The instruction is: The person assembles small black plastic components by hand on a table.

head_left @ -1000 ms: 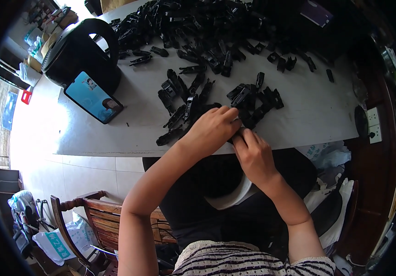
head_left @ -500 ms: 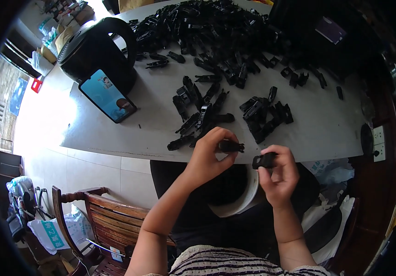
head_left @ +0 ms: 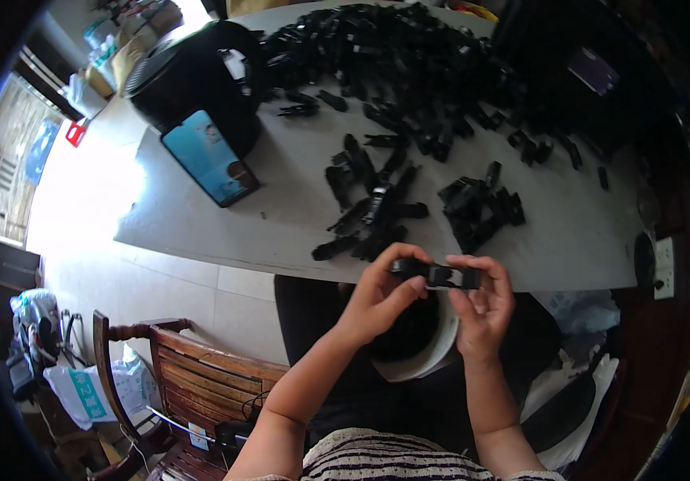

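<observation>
My left hand [head_left: 370,303] is closed, thumb and fingers pinching a dark, elongated black plastic piece [head_left: 409,268]. My right hand [head_left: 483,311] grips a second, blocky black plastic piece [head_left: 463,278] with a gap in its body. The two pieces meet end to end between my fingertips; whether they are locked together cannot be made out. Below them, between my forearms, a white bucket [head_left: 447,330] with a dark inside sits at my lap. Just past my hands on the table lie two small heaps of similar black pieces, a left heap [head_left: 375,202] and a right heap [head_left: 479,210].
A large mound of black pieces [head_left: 385,60] covers the back of the grey-white table [head_left: 297,232]. At the left, a phone [head_left: 210,158] leans against a black kettle [head_left: 192,88]. A wooden chair [head_left: 208,365] stands at lower left, and a wall socket [head_left: 664,267] is at the right.
My hands have come together, and the two black pieces, apart before, now touch end to end. The whole view has shifted slightly, moving the table things a little rightward.
</observation>
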Demonstrator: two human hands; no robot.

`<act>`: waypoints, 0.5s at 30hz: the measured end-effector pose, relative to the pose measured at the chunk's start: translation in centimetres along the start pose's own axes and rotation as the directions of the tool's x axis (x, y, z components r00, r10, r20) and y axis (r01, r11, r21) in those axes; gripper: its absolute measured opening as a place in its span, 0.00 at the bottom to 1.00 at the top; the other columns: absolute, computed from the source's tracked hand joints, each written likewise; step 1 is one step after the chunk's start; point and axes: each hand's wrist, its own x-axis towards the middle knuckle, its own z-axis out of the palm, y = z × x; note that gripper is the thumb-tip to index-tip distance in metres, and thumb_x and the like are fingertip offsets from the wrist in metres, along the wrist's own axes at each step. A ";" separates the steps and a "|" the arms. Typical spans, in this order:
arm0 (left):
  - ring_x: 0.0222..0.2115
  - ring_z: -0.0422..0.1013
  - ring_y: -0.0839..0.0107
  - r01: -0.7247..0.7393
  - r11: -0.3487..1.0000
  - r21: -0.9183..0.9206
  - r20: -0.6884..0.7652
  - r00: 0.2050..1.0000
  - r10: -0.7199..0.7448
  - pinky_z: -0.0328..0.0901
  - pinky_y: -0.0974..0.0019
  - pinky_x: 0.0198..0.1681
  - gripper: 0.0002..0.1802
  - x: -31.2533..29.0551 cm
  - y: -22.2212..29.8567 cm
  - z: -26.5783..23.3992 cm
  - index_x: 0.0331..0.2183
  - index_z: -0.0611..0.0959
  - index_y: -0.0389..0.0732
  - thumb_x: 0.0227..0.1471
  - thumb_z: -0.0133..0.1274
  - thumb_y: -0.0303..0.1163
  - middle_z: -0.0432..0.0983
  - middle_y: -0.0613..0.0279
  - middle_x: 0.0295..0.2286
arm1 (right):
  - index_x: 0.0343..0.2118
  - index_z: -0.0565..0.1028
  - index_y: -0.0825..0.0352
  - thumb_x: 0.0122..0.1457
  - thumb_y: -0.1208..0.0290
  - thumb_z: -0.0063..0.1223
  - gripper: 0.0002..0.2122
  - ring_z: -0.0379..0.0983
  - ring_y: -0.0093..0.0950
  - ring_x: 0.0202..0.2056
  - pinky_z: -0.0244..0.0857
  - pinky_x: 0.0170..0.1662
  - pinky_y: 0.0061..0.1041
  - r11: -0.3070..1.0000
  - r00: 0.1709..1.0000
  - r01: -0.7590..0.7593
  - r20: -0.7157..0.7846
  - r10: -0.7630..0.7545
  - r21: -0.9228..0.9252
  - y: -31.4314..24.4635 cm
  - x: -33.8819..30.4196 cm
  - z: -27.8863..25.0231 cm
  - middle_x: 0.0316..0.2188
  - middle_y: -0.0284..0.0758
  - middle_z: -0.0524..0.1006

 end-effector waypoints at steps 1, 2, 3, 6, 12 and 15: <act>0.32 0.67 0.82 -0.005 1.000 0.026 0.001 1.000 0.005 0.63 0.79 0.34 0.14 -0.2 0.0 -0.1 0.44 0.70 0.37 0.54 0.49 0.24 0.69 0.66 0.35 | 0.43 0.67 0.69 0.49 0.81 0.56 0.18 0.68 0.31 0.48 0.58 0.55 0.31 1.000 0.999 -0.009 -0.042 0.010 0.012 -0.1 -0.2 0.0 0.45 0.45 0.72; 0.31 0.67 0.83 -0.015 0.999 0.034 0.009 1.000 0.015 0.62 0.79 0.33 0.14 -0.3 -0.2 -0.1 0.44 0.71 0.37 0.54 0.49 0.25 0.69 0.67 0.35 | 0.44 0.67 0.69 0.48 0.81 0.55 0.18 0.68 0.32 0.48 0.57 0.56 0.32 1.000 0.998 0.002 -0.065 -0.002 -0.003 -0.5 -0.2 0.1 0.44 0.45 0.72; 0.31 0.67 0.83 -0.012 0.999 0.050 0.022 1.000 0.011 0.62 0.78 0.32 0.13 -0.3 -0.3 0.0 0.43 0.70 0.37 0.55 0.49 0.27 0.68 0.67 0.35 | 0.44 0.66 0.69 0.47 0.81 0.54 0.18 0.68 0.33 0.48 0.56 0.57 0.34 1.000 0.995 0.014 -0.095 -0.017 -0.026 -0.8 -0.1 -0.2 0.43 0.45 0.72; 0.31 0.66 0.84 -0.036 0.998 0.043 0.004 0.999 0.036 0.62 0.78 0.32 0.12 -0.6 -0.8 -0.7 0.43 0.70 0.37 0.57 0.48 0.29 0.68 0.67 0.34 | 0.46 0.63 0.68 0.47 0.73 0.51 0.21 0.65 0.35 0.49 0.52 0.58 0.36 0.990 0.998 0.015 -0.062 -0.007 0.138 -1.1 0.3 -1.0 0.39 0.41 0.70; 0.33 0.67 0.82 -0.009 0.993 0.119 -0.025 1.000 0.012 0.65 0.75 0.39 0.13 -1.6 -0.4 -1.5 0.44 0.70 0.37 0.58 0.47 0.32 0.69 0.65 0.37 | 0.57 0.58 0.74 0.53 0.70 0.42 0.28 0.68 0.27 0.30 0.64 0.37 0.24 0.905 0.947 -0.320 0.111 0.301 0.279 -2.7 -0.4 -1.1 0.33 0.39 0.70; 0.34 0.68 0.77 -0.047 0.959 0.281 -0.027 0.998 0.057 0.64 0.72 0.42 0.12 -1.8 -0.2 -1.3 0.43 0.71 0.36 0.57 0.46 0.28 0.69 0.63 0.37 | 0.60 0.55 0.74 0.59 0.66 0.40 0.27 0.65 0.21 0.22 0.61 0.27 0.17 0.866 0.848 -0.491 0.279 0.450 0.097 -2.9 -1.0 -1.4 0.29 0.35 0.69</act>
